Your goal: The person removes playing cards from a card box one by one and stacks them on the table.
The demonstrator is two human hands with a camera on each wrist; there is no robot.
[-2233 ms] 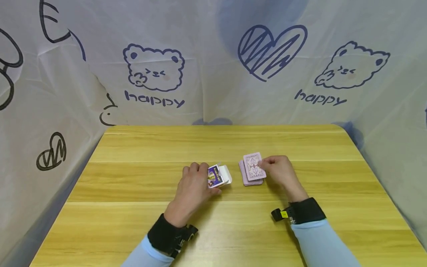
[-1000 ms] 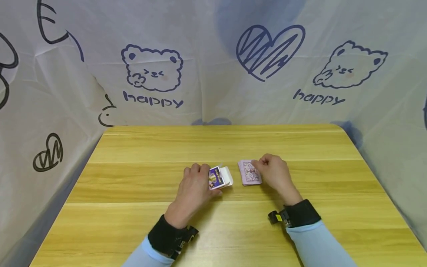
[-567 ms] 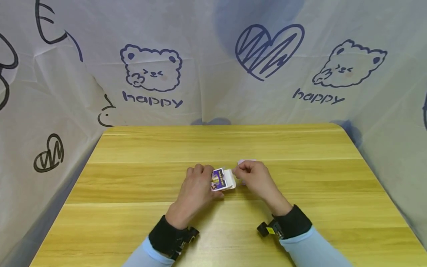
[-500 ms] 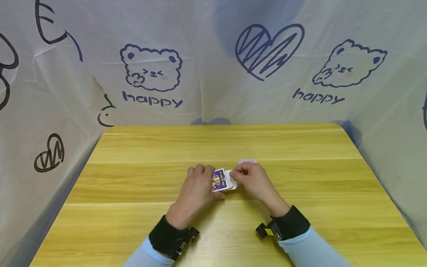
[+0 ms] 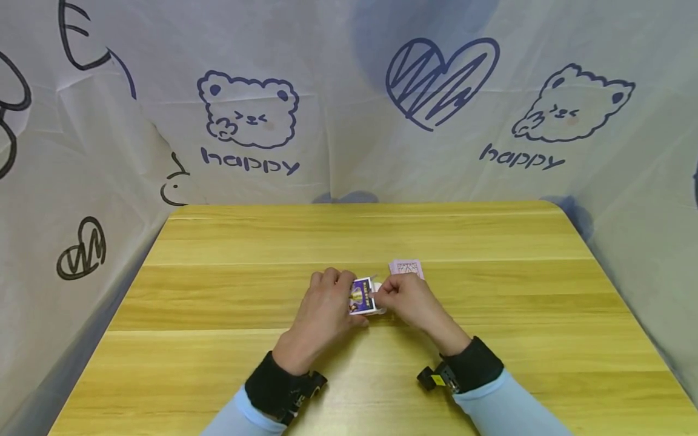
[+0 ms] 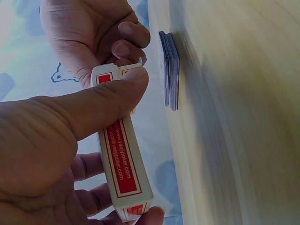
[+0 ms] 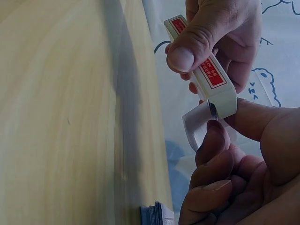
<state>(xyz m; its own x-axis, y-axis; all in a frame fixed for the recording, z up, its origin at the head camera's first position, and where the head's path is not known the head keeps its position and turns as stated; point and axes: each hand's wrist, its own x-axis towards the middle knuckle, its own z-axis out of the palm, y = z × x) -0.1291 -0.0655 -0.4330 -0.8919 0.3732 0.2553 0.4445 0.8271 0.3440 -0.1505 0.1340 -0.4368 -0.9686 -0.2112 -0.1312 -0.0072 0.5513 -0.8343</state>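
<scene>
A small white and purple playing-card box (image 5: 360, 297) is gripped by my left hand (image 5: 323, 312), with the thumb along its printed red side (image 6: 121, 159). Its end flap (image 7: 194, 123) hangs out on the right. At that end is my right hand (image 5: 411, 303), its thumb against the box and its index fingertip at the mouth. Whether a card lies between those fingertips cannot be made out; the other fingers curl loosely below. Just behind the right hand, a stack of playing cards (image 5: 408, 267) lies back side up, partly hidden by that hand.
Both hands work over a light wooden table (image 5: 262, 242). A pale cloth (image 5: 349, 121) with drawn bears and hearts hangs behind it and at the sides. Black wrist bands with small cameras (image 5: 436, 378) sit on both forearms.
My right hand first held a card over the stack, laid it there, then moved left to the box's mouth. The left hand has shifted slightly right with the box.
</scene>
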